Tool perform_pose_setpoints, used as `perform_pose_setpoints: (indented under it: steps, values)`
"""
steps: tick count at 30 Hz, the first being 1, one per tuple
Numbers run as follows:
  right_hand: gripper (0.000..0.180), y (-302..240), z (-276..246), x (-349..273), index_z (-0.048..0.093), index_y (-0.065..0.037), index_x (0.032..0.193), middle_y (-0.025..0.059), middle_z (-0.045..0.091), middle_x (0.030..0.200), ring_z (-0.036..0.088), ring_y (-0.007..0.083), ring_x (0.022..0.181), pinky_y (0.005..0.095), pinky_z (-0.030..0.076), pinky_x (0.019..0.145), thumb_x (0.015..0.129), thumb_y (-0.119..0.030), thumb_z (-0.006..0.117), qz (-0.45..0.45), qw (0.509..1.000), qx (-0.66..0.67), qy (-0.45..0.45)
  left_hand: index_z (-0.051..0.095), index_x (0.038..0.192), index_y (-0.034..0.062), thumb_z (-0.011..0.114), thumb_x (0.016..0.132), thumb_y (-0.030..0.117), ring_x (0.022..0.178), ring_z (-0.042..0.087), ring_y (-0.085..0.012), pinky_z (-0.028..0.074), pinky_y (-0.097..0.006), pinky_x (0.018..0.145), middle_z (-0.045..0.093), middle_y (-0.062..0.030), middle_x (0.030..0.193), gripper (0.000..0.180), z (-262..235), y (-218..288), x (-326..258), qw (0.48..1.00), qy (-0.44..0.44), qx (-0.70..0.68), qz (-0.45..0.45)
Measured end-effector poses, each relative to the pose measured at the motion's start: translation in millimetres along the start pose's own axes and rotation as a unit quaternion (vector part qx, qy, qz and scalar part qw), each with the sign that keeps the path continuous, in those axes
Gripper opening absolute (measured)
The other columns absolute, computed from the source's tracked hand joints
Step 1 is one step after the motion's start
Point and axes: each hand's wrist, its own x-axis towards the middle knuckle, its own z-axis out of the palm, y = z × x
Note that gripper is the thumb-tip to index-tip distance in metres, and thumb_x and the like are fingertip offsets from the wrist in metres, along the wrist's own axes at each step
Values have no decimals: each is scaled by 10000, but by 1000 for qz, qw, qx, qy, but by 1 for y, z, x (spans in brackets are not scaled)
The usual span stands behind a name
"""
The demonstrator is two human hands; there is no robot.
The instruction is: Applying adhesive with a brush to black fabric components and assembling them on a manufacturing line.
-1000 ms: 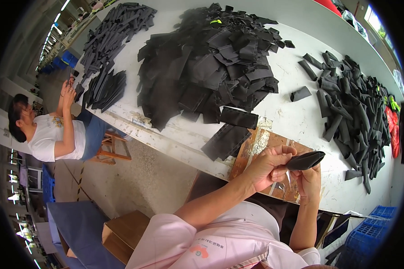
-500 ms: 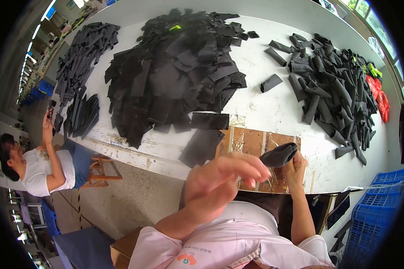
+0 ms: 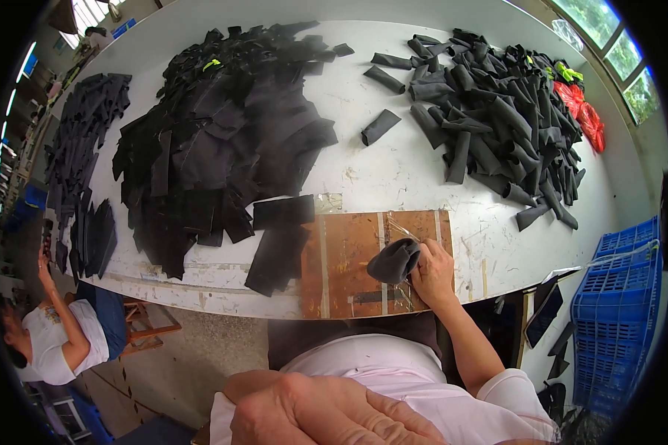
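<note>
My right hand (image 3: 433, 274) is closed on one end of a black fabric tube (image 3: 393, 261), above the brown board at the table's front edge. The tube's rounded, folded end points left. Close to the camera, my left hand (image 3: 326, 411) is raised in front of my chest, away from the fabric. Its knuckles show, but the lower edge cuts off its fingertips. Flat black fabric pieces (image 3: 278, 256) lie beside the board on its left, joining a large heap of flat black pieces (image 3: 215, 148). To the right is a pile of rolled black tubes (image 3: 497, 119).
The brown board (image 3: 334, 259) lies taped on the white table (image 3: 349, 163). One loose tube (image 3: 381, 127) sits between the piles. Narrow black strips (image 3: 89, 133) lie far left. A red plastic bag (image 3: 579, 111) is at back right, blue crates (image 3: 616, 311) at right. A person (image 3: 59, 334) works at left.
My left hand has moved from beside the tube down and back toward my chest. The right hand still holds the tube. The view has shifted, so the table appears further left.
</note>
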Motion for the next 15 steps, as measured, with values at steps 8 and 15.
perform_pose_setpoints:
  steps: [8,15]
  values:
    - [211,1,2,1,487,-50,663,87,453,649,496,263,599,365,389,508,788,-195,576,-3,1000,8,15,586,801,-75,454,868,148,758,612,-303,534,-357,660,579,-239,808,267,19,5,27,823,-148,438,-331]
    - [209,-1,5,1,490,-49,667,90,452,646,497,270,604,368,390,514,793,-195,570,-1,1000,18,13,546,782,-69,487,835,64,777,587,-270,534,-310,649,551,-195,839,155,41,6,55,385,-328,799,-325]
